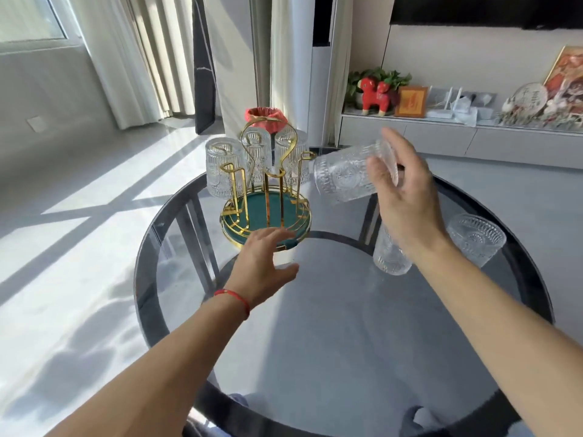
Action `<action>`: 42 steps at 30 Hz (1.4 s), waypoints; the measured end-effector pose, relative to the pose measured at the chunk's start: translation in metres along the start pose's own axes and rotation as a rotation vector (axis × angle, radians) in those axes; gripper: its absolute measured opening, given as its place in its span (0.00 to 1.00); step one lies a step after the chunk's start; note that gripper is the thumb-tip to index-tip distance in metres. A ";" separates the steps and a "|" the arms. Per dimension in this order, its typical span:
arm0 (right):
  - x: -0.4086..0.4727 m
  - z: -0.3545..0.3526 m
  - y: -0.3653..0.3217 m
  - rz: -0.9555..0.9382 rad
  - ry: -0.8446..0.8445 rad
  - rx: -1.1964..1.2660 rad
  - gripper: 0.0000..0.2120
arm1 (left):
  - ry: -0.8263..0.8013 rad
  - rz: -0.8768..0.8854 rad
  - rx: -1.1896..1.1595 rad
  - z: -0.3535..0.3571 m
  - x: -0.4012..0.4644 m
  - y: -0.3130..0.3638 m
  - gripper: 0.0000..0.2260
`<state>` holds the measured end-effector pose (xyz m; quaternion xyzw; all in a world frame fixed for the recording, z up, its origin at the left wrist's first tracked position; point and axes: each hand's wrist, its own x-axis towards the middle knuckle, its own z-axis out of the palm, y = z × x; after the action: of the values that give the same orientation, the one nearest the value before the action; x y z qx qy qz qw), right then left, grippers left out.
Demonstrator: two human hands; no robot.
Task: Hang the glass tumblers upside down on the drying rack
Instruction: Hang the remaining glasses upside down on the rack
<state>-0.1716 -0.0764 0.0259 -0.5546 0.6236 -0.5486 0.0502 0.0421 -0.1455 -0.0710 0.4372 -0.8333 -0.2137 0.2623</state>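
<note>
Head view, centre-left of frame: gold-wire drying rack (266, 197) on green base, three tumblers hung inverted on its far side, the leftmost hung tumbler (220, 170) among them. Left hand (265, 263) lay open, empty, just below the base. Right of centre, right hand (405, 197) gripped a tilted tumbler (347, 176); two spare tumblers (474, 239) stood lower right on the glass table (315, 342).

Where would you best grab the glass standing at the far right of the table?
Around its ribbed side wall, coming from the right. That tumbler stands upright and clear on the glass table, mouth up, so a wrap around the wall looks steadiest. The right hand is busy holding another tumbler tipped toward the rack.
</note>
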 end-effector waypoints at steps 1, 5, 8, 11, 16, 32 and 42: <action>0.014 0.001 -0.002 -0.012 0.014 -0.046 0.25 | -0.001 0.017 0.052 0.005 0.001 -0.004 0.24; 0.058 0.009 -0.013 -0.068 -0.021 -0.138 0.25 | 0.026 0.056 0.191 0.014 0.005 -0.009 0.23; 0.074 0.022 -0.023 -0.078 -0.058 -0.158 0.23 | 0.033 0.041 0.226 0.017 0.006 -0.006 0.22; 0.083 0.038 -0.030 -0.054 -0.120 -0.169 0.23 | 0.003 0.040 0.256 0.019 0.007 -0.006 0.23; 0.088 0.061 -0.030 0.014 -0.200 -0.224 0.25 | -0.020 0.036 0.292 0.018 0.007 -0.011 0.25; 0.073 0.097 0.000 0.014 -0.237 -0.326 0.29 | -0.035 0.017 0.267 0.013 0.009 -0.020 0.25; 0.057 0.101 0.013 -0.219 -0.370 -0.575 0.35 | -0.021 0.007 0.255 0.015 0.009 -0.013 0.22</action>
<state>-0.1339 -0.1855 0.0077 -0.6996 0.6696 -0.2433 -0.0550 0.0366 -0.1584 -0.0876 0.4616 -0.8580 -0.1097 0.1966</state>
